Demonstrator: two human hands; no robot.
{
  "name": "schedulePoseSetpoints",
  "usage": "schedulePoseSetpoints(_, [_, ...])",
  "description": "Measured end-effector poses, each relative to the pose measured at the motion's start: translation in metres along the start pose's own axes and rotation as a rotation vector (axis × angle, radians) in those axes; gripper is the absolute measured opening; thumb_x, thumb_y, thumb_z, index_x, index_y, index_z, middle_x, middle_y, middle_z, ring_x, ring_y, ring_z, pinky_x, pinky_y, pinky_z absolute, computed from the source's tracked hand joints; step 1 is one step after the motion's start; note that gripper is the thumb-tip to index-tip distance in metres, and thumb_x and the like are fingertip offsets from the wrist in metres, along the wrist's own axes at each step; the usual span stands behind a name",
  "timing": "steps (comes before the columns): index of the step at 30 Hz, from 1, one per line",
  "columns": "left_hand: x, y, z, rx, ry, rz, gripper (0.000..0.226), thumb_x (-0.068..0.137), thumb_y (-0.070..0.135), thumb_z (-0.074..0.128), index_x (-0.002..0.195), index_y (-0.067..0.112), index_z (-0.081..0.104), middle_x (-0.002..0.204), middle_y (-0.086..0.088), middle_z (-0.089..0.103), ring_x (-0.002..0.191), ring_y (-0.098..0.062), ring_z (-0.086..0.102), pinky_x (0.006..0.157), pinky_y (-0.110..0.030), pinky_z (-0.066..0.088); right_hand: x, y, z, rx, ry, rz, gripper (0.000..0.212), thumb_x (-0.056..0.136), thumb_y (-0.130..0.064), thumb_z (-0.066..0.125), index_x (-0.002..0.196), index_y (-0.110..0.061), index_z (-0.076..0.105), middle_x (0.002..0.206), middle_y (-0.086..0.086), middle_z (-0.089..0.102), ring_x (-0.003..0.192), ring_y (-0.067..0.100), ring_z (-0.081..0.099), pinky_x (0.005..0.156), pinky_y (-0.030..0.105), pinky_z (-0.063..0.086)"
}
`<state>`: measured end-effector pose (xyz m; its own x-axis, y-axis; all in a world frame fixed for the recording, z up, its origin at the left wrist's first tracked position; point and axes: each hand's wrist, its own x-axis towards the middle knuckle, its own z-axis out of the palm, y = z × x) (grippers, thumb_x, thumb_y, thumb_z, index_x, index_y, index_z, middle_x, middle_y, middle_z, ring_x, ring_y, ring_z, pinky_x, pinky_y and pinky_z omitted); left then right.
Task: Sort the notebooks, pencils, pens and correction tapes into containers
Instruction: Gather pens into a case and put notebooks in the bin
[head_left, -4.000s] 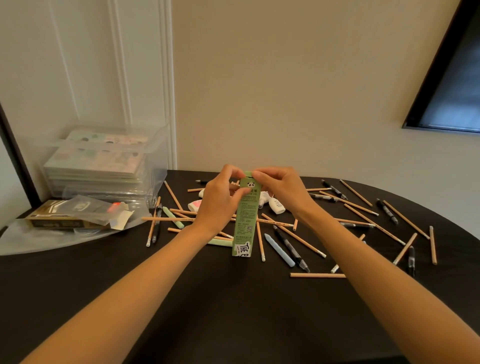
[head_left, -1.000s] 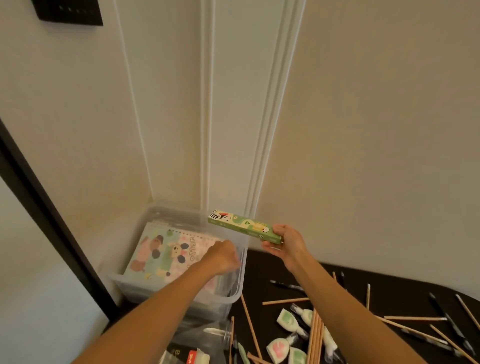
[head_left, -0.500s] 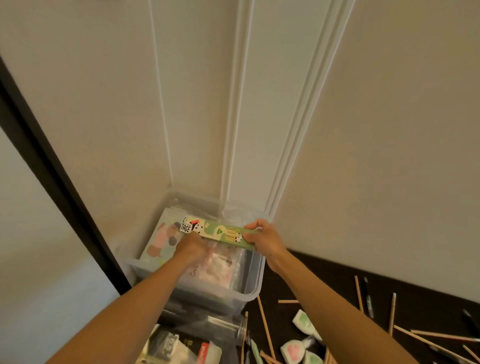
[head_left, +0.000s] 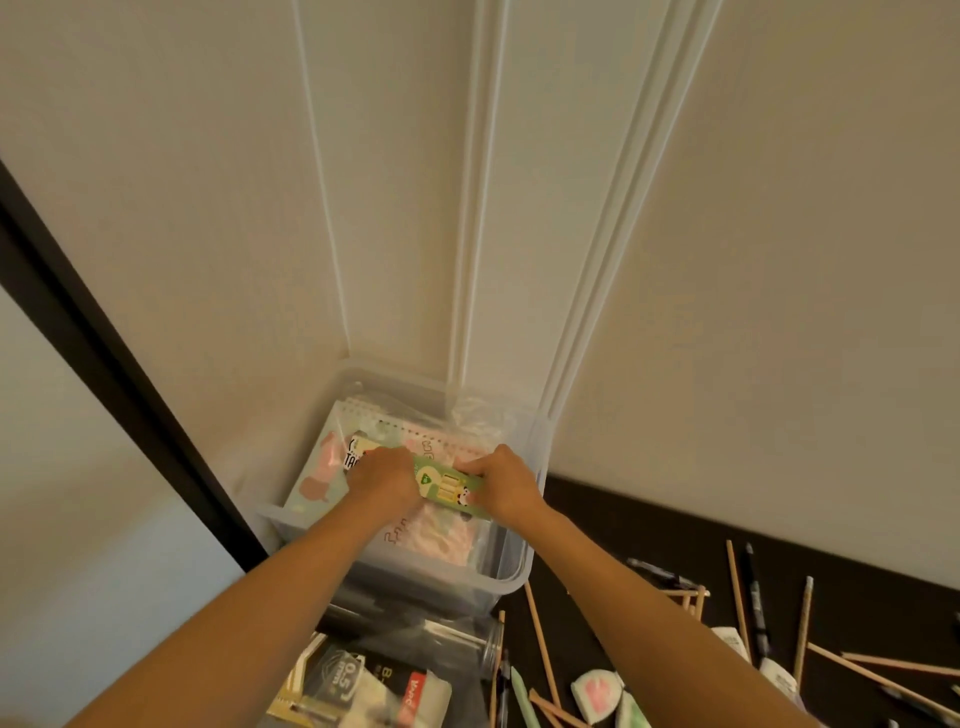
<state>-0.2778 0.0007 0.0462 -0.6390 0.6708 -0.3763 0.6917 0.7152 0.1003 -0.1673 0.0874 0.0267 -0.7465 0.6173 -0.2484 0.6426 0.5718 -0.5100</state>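
Note:
A long green pencil box (head_left: 448, 484) with a panda print lies across the top of the notebooks (head_left: 322, 467) inside a clear plastic bin (head_left: 511, 582) in the wall corner. My left hand (head_left: 387, 480) grips the box's left part, its fingers curled over it. At the box's right end my right hand (head_left: 501, 480) holds it the same way. Loose wooden pencils (head_left: 540, 642), dark pens (head_left: 756, 597) and correction tapes (head_left: 597, 693) lie scattered on the black table to the right.
A black and gold pen box (head_left: 332, 680) in a clear wrapper sits in front of the bin at the bottom edge. The wall with white moulding (head_left: 587, 312) stands right behind the bin. A dark frame (head_left: 104, 353) runs down the left.
Both hands have lowered the green box from above the bin down onto the notebooks inside it. Four seconds ago I held it upright over the table's middle.

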Motion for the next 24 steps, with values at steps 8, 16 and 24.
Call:
schedulePoseSetpoints(8, [0.000,0.005,0.001,-0.034,-0.067,0.197,0.059,0.078,0.023,0.073,0.124,0.011,0.037,0.123,-0.009,0.041,0.115,-0.026,0.044,0.085,-0.033,0.041,-0.003,-0.006,-0.010,-0.138,-0.228,-0.011,0.032,0.091,-0.012,0.056,0.121,-0.016,0.064,0.118,0.005,0.065,0.106,0.021,0.060,0.073,0.022,0.047])
schedulePoseSetpoints(16, [0.002,0.001,0.021,-0.167,-0.226,0.252,0.018,0.089,0.023,0.056,0.075,0.012,0.056,0.091,-0.011,0.061,0.087,-0.024,0.058,0.079,-0.031,0.044,-0.016,-0.007,-0.002,-0.244,-0.315,-0.009,0.030,0.079,-0.014,0.071,0.107,-0.001,0.067,0.111,0.013,0.065,0.103,0.027,0.060,0.090,0.036,0.049])
schedulePoseSetpoints(24, [0.005,0.008,0.030,-0.280,0.059,0.120,0.024,0.079,0.020,0.071,0.095,0.007,0.060,0.103,-0.010,0.063,0.091,-0.024,0.063,0.074,-0.032,0.049,-0.024,-0.011,-0.001,-0.372,-0.319,-0.057,0.036,0.079,-0.015,0.071,0.111,-0.002,0.061,0.113,0.013,0.063,0.106,0.027,0.058,0.093,0.037,0.047])
